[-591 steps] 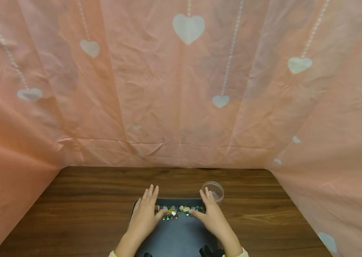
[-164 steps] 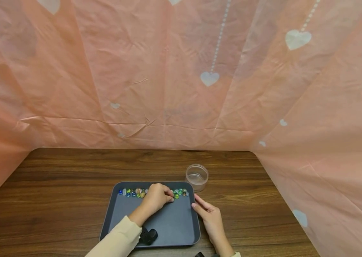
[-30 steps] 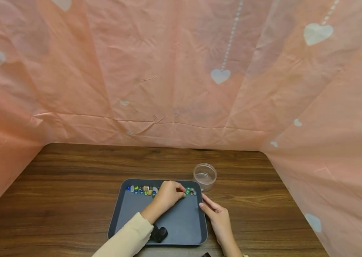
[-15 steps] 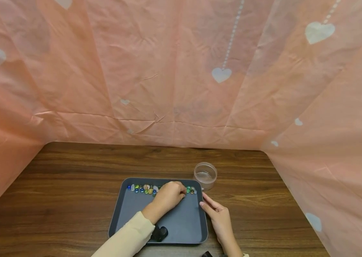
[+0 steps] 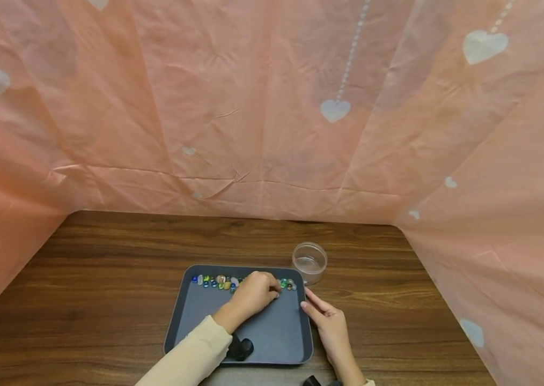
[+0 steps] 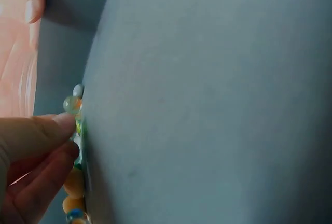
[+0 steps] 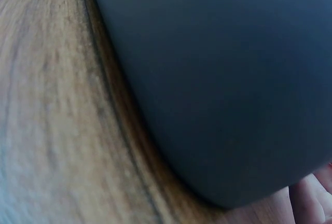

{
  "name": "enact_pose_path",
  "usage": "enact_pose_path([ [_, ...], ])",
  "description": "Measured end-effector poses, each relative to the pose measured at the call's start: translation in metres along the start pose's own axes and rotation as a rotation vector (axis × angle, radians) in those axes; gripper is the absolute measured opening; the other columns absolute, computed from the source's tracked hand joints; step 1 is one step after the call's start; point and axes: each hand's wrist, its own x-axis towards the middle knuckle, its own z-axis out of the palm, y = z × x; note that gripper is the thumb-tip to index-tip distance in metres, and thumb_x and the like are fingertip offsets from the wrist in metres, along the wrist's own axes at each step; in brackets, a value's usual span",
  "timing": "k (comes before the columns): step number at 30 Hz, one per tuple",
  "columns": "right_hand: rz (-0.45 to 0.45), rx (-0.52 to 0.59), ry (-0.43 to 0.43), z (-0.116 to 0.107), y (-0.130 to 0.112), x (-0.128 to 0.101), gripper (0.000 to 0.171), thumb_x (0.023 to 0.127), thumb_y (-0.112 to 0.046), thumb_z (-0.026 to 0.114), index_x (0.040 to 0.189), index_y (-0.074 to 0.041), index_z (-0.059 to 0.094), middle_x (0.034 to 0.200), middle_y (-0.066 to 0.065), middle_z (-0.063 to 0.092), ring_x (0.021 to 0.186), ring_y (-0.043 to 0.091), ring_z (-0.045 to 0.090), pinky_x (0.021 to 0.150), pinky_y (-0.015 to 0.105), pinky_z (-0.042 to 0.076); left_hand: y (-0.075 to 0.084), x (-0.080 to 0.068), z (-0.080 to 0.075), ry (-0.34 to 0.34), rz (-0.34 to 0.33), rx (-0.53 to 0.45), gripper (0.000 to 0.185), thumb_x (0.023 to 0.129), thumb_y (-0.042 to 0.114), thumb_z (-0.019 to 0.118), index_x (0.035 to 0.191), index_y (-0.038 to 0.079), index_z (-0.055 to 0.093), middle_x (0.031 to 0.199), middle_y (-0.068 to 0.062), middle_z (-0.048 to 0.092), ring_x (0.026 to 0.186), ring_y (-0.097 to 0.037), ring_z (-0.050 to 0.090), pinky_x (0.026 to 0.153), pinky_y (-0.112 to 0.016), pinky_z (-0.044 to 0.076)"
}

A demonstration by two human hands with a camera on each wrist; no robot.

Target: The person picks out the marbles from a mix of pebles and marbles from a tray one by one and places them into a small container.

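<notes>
Head view: dark grey tray [image 5: 272, 332] on a wooden table [image 5: 98, 300], pink heart-print sheet [image 5: 262, 118] behind and to both sides. Row of small coloured glass beads [image 5: 214, 282] lies along the tray's far edge, running from the left part to near the far right corner. Left hand [image 5: 252, 295] sits over the middle of that row, fingers curled, tips down among the beads. Cream sleeve [image 5: 190, 359] on that arm. Right hand [image 5: 327, 324] lies at the tray's right rim, fingers straight and close together, touching the rim's outer side. Clear plastic cup [image 5: 308, 262] stands upright on the table just beyond the tray's far right corner, apart from both hands.

Left wrist view: thumb and fingers [image 6: 46, 136] pressed toward each other at the bead line, touching green and orange beads; whether one bead is actually pinched, cannot tell.

Right wrist view: tray edge [image 7: 218, 105] against wood, a fingertip [image 7: 311, 198] at lower right.
</notes>
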Motion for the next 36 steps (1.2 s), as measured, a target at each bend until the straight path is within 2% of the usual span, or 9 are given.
enact_pose_path([
  [4,-0.001,0.005,-0.007,0.000,0.000,0.000,0.041,0.090,-0.014,0.073,0.129,-0.003,0.065,0.133,0.013,0.063,0.110,-0.002,0.063,0.084,0.016,0.053,-0.005,0.003,-0.003,0.027,-0.078,-0.221,0.007,0.084,0.011,0.078,0.090,0.009,0.081,0.090,-0.005,0.077,0.077,-0.012,0.068,0.063,-0.021,0.052],
  [11,-0.004,0.010,-0.002,0.000,0.001,-0.001,0.041,0.090,-0.013,0.072,0.129,-0.003,0.066,0.132,0.013,0.064,0.110,-0.002,0.064,0.084,0.016,0.053,-0.009,0.009,-0.009,0.053,-0.254,-0.620,0.017,0.082,0.019,0.082,0.094,0.007,0.081,0.091,-0.006,0.078,0.073,-0.004,0.062,0.063,-0.023,0.050],
  [15,-0.005,0.005,0.001,-0.001,0.001,0.000,0.041,0.090,-0.015,0.073,0.129,-0.004,0.066,0.132,0.013,0.064,0.108,-0.002,0.064,0.083,0.017,0.053,-0.006,0.014,-0.012,0.052,-0.343,-0.824,0.025,0.083,0.019,0.081,0.101,0.003,0.078,0.091,-0.007,0.078,0.074,-0.007,0.066,0.067,-0.026,0.051],
  [18,-0.006,0.000,0.003,-0.001,0.002,0.000,0.041,0.090,-0.015,0.073,0.129,-0.004,0.066,0.131,0.012,0.064,0.108,-0.003,0.064,0.084,0.016,0.053,0.000,0.017,-0.016,0.053,-0.361,-0.881,0.027,0.085,0.017,0.078,0.105,0.000,0.077,0.096,-0.010,0.078,0.086,-0.018,0.074,0.076,-0.030,0.057],
  [22,-0.011,-0.004,0.006,0.000,0.003,0.001,0.041,0.090,-0.014,0.073,0.128,-0.003,0.066,0.132,0.012,0.064,0.108,-0.005,0.063,0.085,0.015,0.052,0.003,0.025,-0.017,0.051,-0.354,-0.920,0.027,0.087,0.014,0.076,0.107,-0.003,0.075,0.101,-0.013,0.077,0.097,-0.025,0.074,0.086,-0.034,0.058],
  [26,-0.017,-0.005,0.011,-0.001,0.005,0.000,0.041,0.089,-0.014,0.073,0.128,-0.003,0.066,0.131,0.013,0.064,0.108,-0.005,0.063,0.085,0.015,0.052,0.005,0.035,-0.013,0.041,-0.348,-0.972,0.028,0.087,0.012,0.076,0.109,-0.005,0.074,0.103,-0.013,0.077,0.093,-0.017,0.074,0.090,-0.037,0.058],
  [30,-0.024,-0.005,0.017,0.000,0.005,0.000,0.040,0.089,-0.014,0.074,0.127,-0.003,0.067,0.130,0.013,0.065,0.108,-0.004,0.064,0.085,0.015,0.052,0.011,0.045,-0.012,0.044,-0.342,-1.007,0.030,0.087,0.009,0.075,0.111,-0.008,0.072,0.103,-0.015,0.076,0.092,-0.015,0.074,0.093,-0.042,0.056],
  [36,-0.049,-0.020,0.011,0.000,0.003,0.001,0.040,0.090,-0.015,0.074,0.127,-0.001,0.066,0.130,0.015,0.065,0.109,-0.003,0.063,0.086,0.014,0.051,0.022,0.057,-0.012,0.068,-0.321,-0.985,0.026,0.085,0.006,0.076,0.106,-0.009,0.073,0.100,-0.016,0.077,0.084,-0.017,0.074,0.088,-0.046,0.057],
])
